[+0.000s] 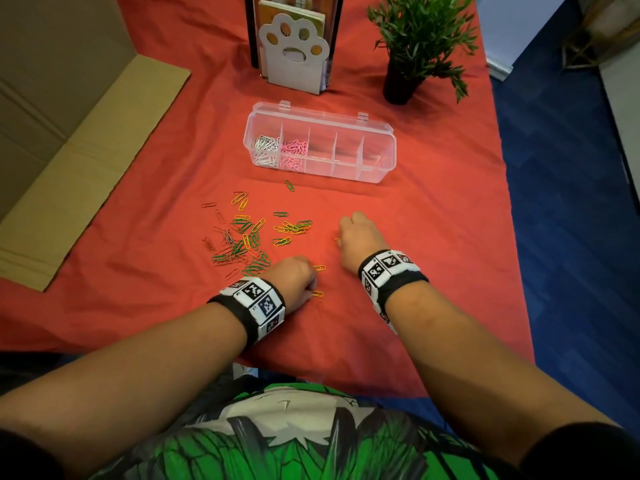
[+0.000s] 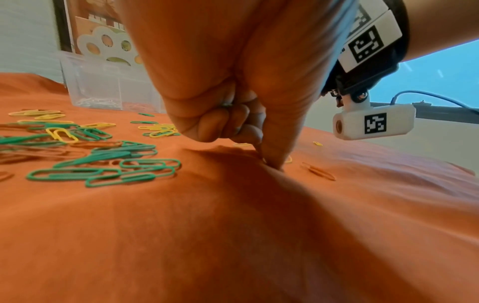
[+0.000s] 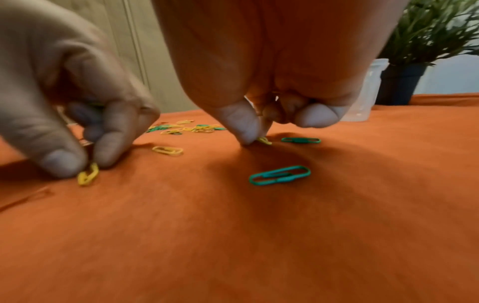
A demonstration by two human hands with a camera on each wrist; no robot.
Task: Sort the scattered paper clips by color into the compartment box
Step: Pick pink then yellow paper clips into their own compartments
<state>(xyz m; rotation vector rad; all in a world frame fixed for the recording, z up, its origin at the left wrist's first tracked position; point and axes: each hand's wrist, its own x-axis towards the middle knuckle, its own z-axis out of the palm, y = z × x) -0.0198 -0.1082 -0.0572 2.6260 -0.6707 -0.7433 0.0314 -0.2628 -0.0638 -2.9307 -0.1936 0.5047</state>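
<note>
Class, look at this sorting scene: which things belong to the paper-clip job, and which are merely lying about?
Belong to the job:
- clear plastic compartment box
- scattered green, yellow and red paper clips
- yellow clip pinched by left hand
- yellow clip under right hand

Lying about:
- white paw-shaped holder
- green potted plant
- brown cardboard sheet

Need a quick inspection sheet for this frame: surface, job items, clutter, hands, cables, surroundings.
Surface: red cloth, wrinkled.
Job's things: clear compartment box, lid open; white clips in the leftmost compartment, pink clips in the next, the rest look empty. Loose clips, green, yellow and reddish, scattered in front of it.
Clutter: paw-shaped holder, potted plant, cardboard.
Grippers: left hand pinches a yellow clip; right hand pinches another yellow clip on the cloth.
Cables: blue cable behind the right wrist camera.
Surroundings: blue floor.
</note>
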